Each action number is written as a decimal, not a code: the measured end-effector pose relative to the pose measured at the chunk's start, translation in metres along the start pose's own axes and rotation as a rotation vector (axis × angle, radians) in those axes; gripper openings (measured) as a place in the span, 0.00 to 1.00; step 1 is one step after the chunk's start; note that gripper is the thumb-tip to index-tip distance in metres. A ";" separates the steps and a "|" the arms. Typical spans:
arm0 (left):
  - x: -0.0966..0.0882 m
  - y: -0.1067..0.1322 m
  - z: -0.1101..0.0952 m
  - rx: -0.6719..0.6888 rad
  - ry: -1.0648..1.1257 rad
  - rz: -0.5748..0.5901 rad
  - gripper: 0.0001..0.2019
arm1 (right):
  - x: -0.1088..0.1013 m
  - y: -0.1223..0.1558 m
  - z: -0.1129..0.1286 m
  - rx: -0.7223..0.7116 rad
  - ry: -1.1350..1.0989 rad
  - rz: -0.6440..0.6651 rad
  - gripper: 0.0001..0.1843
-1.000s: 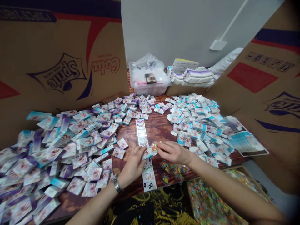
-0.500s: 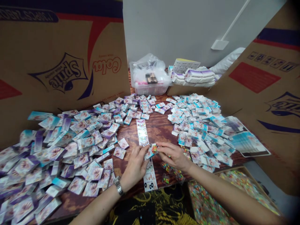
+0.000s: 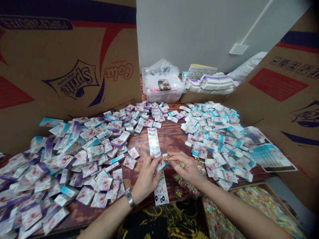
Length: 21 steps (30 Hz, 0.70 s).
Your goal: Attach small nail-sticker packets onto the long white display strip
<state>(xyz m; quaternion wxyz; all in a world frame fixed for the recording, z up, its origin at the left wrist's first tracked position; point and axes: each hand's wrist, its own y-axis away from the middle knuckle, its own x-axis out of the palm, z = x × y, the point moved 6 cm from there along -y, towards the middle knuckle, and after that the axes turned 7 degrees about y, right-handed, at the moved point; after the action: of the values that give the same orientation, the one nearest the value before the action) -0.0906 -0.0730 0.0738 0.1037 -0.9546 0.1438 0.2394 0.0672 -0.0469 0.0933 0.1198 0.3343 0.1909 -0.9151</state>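
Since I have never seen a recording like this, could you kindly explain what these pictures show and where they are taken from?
No machine is involved here: one camera worn on a person's head looks forward and down, so the two bare forearms at the bottom are that person's own. On a brown wooden table lie two large heaps: small white cards with mostly purple edges on the left and small white cards with teal edges on the right. A long white printed strip lies between them. The left hand pinches a small white-and-teal card, while the right hand holds a small clear packet of colourful pieces against it. Tall brown cardboard sheets stand behind the table.
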 end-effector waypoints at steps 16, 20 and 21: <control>0.016 0.000 -0.001 0.164 -0.209 0.075 0.30 | 0.022 0.003 -0.037 0.539 -0.348 -0.200 0.14; 0.016 -0.007 -0.001 0.170 -0.162 0.110 0.28 | 0.013 0.004 -0.043 0.535 -0.314 -0.182 0.15; 0.016 -0.009 0.000 0.160 -0.141 0.108 0.27 | 0.010 0.005 -0.043 0.519 -0.287 -0.171 0.15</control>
<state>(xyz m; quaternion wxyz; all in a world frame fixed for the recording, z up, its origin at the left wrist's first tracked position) -0.0743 -0.0681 0.0674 0.1763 -0.9149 0.2062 0.2988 0.0863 -0.0336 0.0551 -0.0214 0.2038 -0.0406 -0.9779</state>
